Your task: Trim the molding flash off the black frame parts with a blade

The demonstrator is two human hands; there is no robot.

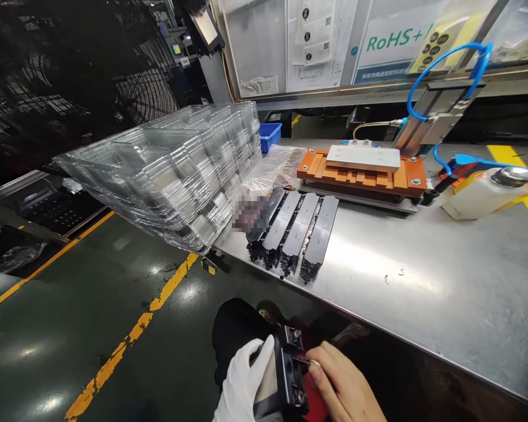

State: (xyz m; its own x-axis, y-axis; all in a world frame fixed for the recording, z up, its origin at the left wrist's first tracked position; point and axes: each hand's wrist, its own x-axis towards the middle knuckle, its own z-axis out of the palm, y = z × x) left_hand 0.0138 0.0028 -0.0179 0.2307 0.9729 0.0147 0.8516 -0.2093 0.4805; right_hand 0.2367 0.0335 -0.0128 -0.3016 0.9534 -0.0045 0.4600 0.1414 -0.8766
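My left hand (243, 381), in a white glove, is closed round a black plastic part (286, 375) held below the table edge near my lap. My bare right hand (345, 387) pinches a thin small tool or pin (308, 361) against the part's upper end; I cannot make out what it is. On the steel table (422, 275) above, several stacks of similar black parts (297, 231) lie side by side near the front edge.
A tall pile of clear plastic trays (171, 170) overhangs the table's left end. An orange fixture with a white plate (363, 167) stands behind the black parts, a white bottle (488, 190) at the right. A blue bin (269, 135) sits further back. Yellow floor lines run below left.
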